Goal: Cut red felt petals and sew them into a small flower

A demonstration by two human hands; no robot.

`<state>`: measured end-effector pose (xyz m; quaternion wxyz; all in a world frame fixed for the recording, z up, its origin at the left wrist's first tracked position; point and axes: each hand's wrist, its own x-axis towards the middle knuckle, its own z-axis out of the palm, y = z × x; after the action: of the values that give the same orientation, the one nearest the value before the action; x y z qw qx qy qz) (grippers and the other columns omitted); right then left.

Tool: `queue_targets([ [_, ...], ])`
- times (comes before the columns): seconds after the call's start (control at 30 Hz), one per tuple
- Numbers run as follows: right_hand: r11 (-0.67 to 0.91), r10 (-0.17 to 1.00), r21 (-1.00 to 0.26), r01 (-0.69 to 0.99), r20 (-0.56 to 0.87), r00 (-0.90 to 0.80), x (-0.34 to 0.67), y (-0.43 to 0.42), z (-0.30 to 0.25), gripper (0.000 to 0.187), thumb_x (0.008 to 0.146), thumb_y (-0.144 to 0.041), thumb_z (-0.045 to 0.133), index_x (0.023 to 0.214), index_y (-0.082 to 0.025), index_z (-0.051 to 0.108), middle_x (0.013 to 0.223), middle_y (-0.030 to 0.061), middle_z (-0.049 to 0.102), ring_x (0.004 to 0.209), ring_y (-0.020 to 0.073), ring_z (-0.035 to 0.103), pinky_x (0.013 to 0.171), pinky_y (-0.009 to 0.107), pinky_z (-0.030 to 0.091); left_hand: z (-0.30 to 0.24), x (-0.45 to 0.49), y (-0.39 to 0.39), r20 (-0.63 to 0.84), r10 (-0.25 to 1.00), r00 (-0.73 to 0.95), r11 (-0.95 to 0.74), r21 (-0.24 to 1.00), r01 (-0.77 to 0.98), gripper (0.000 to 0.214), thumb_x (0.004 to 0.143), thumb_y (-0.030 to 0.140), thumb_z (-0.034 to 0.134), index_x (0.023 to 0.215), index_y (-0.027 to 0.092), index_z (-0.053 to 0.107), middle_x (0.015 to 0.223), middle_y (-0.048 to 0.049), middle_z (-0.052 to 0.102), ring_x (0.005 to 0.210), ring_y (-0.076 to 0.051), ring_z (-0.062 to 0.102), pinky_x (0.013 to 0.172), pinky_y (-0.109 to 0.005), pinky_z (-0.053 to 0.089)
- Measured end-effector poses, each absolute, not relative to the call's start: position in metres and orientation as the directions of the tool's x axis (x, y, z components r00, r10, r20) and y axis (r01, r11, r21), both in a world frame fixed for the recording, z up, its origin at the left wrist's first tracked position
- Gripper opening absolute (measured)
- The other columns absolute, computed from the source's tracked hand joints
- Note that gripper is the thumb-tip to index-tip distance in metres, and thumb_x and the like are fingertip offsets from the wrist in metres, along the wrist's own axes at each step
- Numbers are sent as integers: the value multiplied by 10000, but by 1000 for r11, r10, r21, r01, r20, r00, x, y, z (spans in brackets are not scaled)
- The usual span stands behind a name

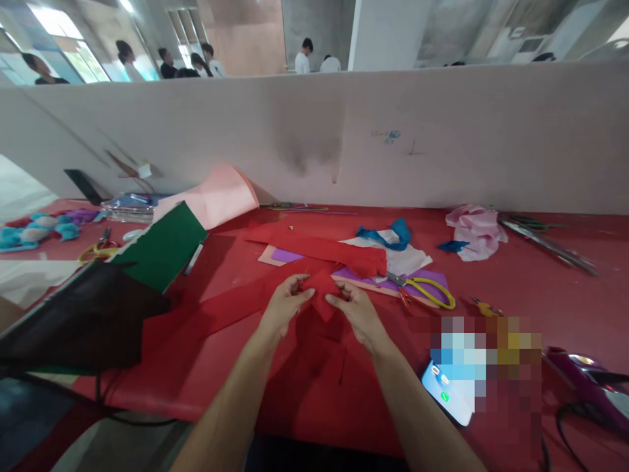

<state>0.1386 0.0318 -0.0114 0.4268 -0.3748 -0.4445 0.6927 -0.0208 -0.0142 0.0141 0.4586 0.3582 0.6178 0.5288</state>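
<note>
In the middle of the head view, a small piece of red fabric point(324, 298) is held up above the table between both hands. My left hand point(287, 303) pinches its left edge between thumb and fingers. The right edge is pinched the same way by my right hand point(358, 309). Just beyond the hands lies a long red fabric strip point(314, 246), and another red strip point(236, 305) runs off to the left. Scissors with yellow handles point(417, 285) rest to the right, on purple sheets point(437, 278).
A red tabletop point(535, 282) meets a grey partition point(221, 124). On the left stand a green board point(170, 246) with black fabric point(83, 314) and a pink sheet point(211, 196). To the right are a phone point(447, 393), a purple tool point(590, 387) and crumpled pink fabric point(474, 233).
</note>
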Motion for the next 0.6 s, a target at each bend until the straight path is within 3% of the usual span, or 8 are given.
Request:
queue_targets([
  [0.1,-151,986,-927,-344,-116,-120,154,41,-11,238,653,-268,731,869,-225,640,876,-13,701,786,165,637,777,311,489,9,-43,-21,-20,878,-479,198,925,324,315,796,296,571,1086,187,627,903,-55,642,705,-135,578,675,-263,456],
  [0.17,-97,992,-906,-412,-120,29,165,46,-9,201,667,-273,712,843,-234,623,841,-36,684,746,145,624,730,284,482,2,-58,-27,107,875,-473,213,792,573,280,846,235,471,1037,167,664,953,-94,636,847,-181,599,793,-307,455],
  [0.27,-61,982,-876,-478,-138,127,174,50,-7,167,647,-254,704,779,-229,605,776,-58,656,678,119,602,662,250,465,-13,-75,-36,178,868,-464,307,543,782,364,862,174,377,1073,131,671,967,-135,613,830,-218,604,788,-345,461],
  [0.37,-97,981,-897,-432,-159,110,172,50,-9,176,649,-257,681,804,-233,604,802,-46,666,701,136,619,643,263,468,-27,-84,-39,209,839,-503,396,399,827,398,856,154,358,1108,131,666,955,-140,608,777,-224,595,737,-347,464],
  [0.47,-121,982,-916,-383,-167,88,168,47,-12,207,670,-273,652,869,-245,604,875,-28,681,762,164,639,642,280,481,-29,-82,-39,220,828,-516,416,375,828,376,848,161,393,1090,154,680,949,-132,625,828,-240,588,789,-374,454],
  [0.53,-126,985,-916,-381,-163,64,165,44,-12,207,672,-273,645,873,-246,604,889,-19,685,779,180,645,654,296,494,-22,-74,-38,280,796,-537,414,395,820,346,843,191,438,1088,160,681,1039,-152,627,995,-294,552,905,-455,400],
  [0.6,-150,988,-910,-386,-154,-20,162,41,-11,214,676,-266,645,886,-241,611,905,-4,691,805,198,653,701,324,508,-10,-59,-37,325,759,-564,355,519,777,325,841,251,492,1097,173,676,1151,-161,604,1152,-332,469,989,-517,319],
])
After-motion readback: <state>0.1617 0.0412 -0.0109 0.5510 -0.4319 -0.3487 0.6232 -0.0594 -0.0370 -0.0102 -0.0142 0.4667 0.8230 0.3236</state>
